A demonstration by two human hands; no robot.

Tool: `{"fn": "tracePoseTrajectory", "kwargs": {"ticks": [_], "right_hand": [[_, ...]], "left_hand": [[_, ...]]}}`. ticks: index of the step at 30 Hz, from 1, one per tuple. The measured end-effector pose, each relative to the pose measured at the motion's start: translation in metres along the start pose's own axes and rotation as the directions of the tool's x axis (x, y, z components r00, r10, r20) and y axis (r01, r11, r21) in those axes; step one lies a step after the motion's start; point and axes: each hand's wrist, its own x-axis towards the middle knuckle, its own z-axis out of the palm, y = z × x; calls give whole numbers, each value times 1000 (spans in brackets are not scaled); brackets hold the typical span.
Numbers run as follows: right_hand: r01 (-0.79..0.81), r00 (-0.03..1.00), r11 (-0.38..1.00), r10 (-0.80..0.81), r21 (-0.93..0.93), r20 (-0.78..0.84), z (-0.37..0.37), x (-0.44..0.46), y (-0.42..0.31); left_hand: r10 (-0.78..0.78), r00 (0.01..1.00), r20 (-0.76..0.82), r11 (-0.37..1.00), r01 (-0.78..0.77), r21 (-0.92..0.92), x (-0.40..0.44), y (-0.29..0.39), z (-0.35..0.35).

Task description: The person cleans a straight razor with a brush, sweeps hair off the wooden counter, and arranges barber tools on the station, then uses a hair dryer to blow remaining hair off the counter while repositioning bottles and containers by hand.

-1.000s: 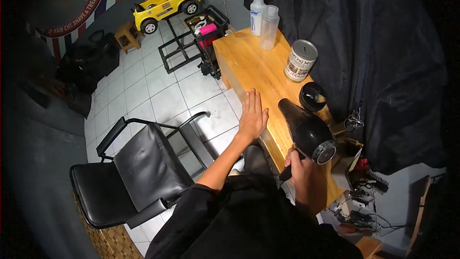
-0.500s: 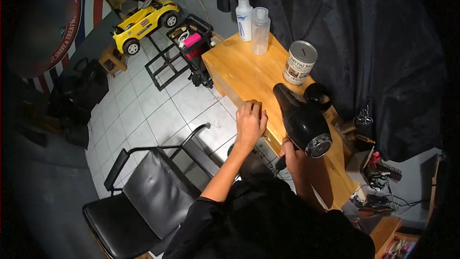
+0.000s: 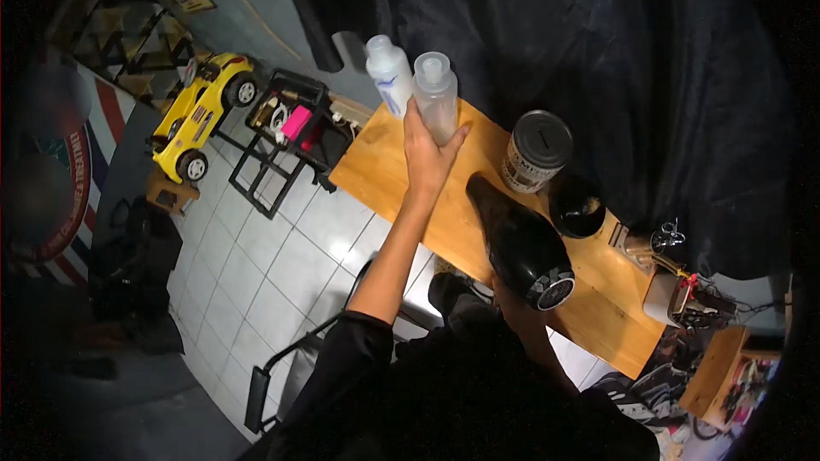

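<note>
My left hand [image 3: 430, 149] is at the clear plastic bottle [image 3: 436, 102], with its thumb and fingers on either side of the bottle's lower part. Beside that bottle stands a white bottle [image 3: 389, 77] with blue print. My right hand [image 3: 515, 300], mostly hidden beneath the black hair dryer [image 3: 521, 243], holds it over the wooden table [image 3: 619, 324]; the nozzle points toward the bottles. Behind the dryer are a labelled tin can [image 3: 536, 152] and a round black container [image 3: 577, 207].
A black cart [image 3: 295, 137] and a yellow toy car [image 3: 201, 119] stand beyond the table's left end. Part of a black chair [image 3: 295, 376] is at lower left. Scissors [image 3: 668, 235] and combs lie at the right, before a dark curtain [image 3: 598, 51].
My left hand has moved from the table's near edge forward to the clear bottle and closed around it. The dryer stays in my right hand. The view has turned.
</note>
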Motion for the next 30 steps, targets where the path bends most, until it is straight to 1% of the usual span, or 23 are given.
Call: {"fn": "tracePoseTrajectory", "kwargs": {"ticks": [1, 2, 3, 4, 6, 7, 8, 10, 11, 13, 17, 20, 21, 22, 24, 25, 26, 27, 28, 29, 30], "right_hand": [[14, 1000, 991, -10, -131, 25, 1, 1, 1], [12, 1000, 981, -6, -193, 29, 3, 1, 3], [10, 999, 967, -2, -254, 34, 5, 1, 5], [53, 999, 964, -49, -261, 19, 9, 2, 12], [135, 990, 950, -141, -280, 1, 17, -1, 28], [139, 989, 949, -148, -281, -9, 18, -2, 30], [141, 989, 952, -149, -270, -7, 21, -3, 31], [118, 993, 966, -121, -229, 3, 24, -2, 24], [103, 995, 972, -103, -210, 11, 25, -2, 21], [77, 997, 982, -72, -172, 32, 29, -2, 17], [34, 997, 994, -27, -107, 66, 33, -2, 10], [-4, 994, 999, 10, -51, 108, 30, -1, 4], [-25, 992, 999, 28, -26, 125, 28, -1, 1], [-48, 987, 999, 45, 17, 153, 24, 0, -3], [-122, 967, 975, 74, 187, 244, 18, 2, -10], [-171, 953, 943, 86, 284, 289, 17, 5, -15], [-180, 955, 959, 116, 221, 272, 17, 10, -22], [-199, 954, 967, 155, 157, 258, 14, 19, -34], [-219, 952, 956, 253, -195, 170, 9, 32, -59], [-205, 964, 955, 235, -214, 122, 13, 31, -59], [-184, 973, 955, 211, -233, 95, 19, 27, -58]], "left_hand": [[-7, 1000, 11, 1000, 7, -21, 6, -5, 3], [-16, 1000, 25, 999, 17, -38, 9, -9, 6], [19, 1000, -4, 999, -19, -37, 9, -13, 9], [28, 1000, 14, 999, -27, -44, 16, -4, 7], [0, 999, -38, 968, -9, -252, 32, 24, -7], [-5, 999, -54, 969, -9, -247, 42, 32, -15], [-1, 999, -44, 968, -10, -251, 51, 36, -24], [75, 996, -53, 994, -79, -76, 66, 39, -38], [85, 995, -45, 992, -88, -85, 68, 41, -40], [26, 999, -33, 990, -31, -137, 67, 46, -43], [36, 999, 15, 986, -33, -163, 57, 35, -32], [24, 997, 70, 967, -5, -255, 45, 23, -19], [31, 999, 37, 984, -24, -177, 39, 13, -16], [45, 999, 16, 993, -43, -108, 33, 6, -11], [24, 999, 47, 998, -21, -52, 23, -5, -7], [25, 997, 78, 996, -18, -83, 21, -13, -7], [28, 994, 110, 993, -15, -116, 18, -18, -2], [-15, 984, 177, 977, 52, -207, 17, 3, -2], [-59, 984, 165, 970, 96, -222, 15, 1, 1], [19, 994, 105, 987, -2, -163, 12, -5, 6], [-33, 987, 160, 972, 69, -226, 13, -2, 5]]}}
